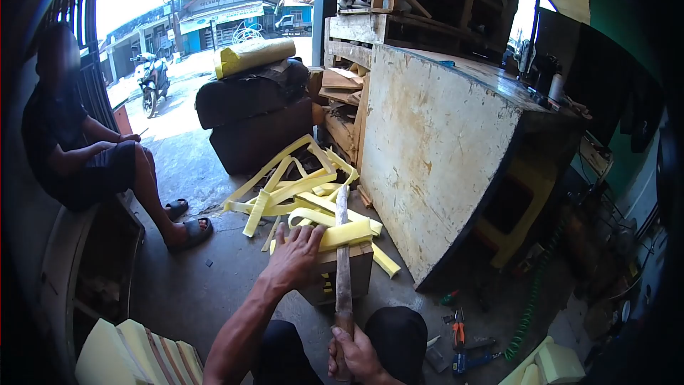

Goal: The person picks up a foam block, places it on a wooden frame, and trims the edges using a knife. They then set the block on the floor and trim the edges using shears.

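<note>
1. Loose yellow strips (285, 192) are heaped beyond the box (355, 281).
2. A long knife (343, 271) is laid across a pale-yellow, flat foam strip (358, 232) atop the box.
3. The strip's left part is pressed by the half-open left hand (293, 252).
4. The knife's handle is wrapped by the right hand (356, 353).

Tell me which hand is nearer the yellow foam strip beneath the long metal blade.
Left: your left hand touches the strip; your right hand grips the brown wooden handle, farther away.
</note>
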Tool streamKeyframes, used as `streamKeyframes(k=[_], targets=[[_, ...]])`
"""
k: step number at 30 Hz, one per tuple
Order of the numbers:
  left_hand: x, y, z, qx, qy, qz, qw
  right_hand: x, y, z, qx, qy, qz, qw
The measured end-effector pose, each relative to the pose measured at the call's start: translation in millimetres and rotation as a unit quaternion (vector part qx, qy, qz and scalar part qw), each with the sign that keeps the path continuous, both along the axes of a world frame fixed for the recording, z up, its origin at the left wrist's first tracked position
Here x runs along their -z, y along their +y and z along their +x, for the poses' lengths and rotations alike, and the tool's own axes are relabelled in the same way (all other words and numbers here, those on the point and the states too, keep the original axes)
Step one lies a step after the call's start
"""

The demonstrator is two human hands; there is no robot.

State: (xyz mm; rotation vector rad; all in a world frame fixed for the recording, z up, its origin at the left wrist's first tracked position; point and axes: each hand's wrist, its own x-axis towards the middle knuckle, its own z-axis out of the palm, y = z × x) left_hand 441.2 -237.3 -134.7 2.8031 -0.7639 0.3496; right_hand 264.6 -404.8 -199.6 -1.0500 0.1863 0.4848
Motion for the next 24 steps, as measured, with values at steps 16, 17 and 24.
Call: streamKeyframes(k=[16,17,24], targets=[[19.6,0.6,10.6,-0.049,0.054,-0.044,0.996,-8.4,-1.4,46.1,0.001,-0.010,-0.001,1.000],[22.0,-1.3,14.6,-0.048,0.050,-0.045,0.997,-9.0,-0.2,41.4,0.002,-0.015,-0.003,1.000],[22.0,-0.7,10.5,-0.036,0.031,-0.084,0.995,-11.9,6.1,29.7,-0.012,0.004,-0.001,1.000]])
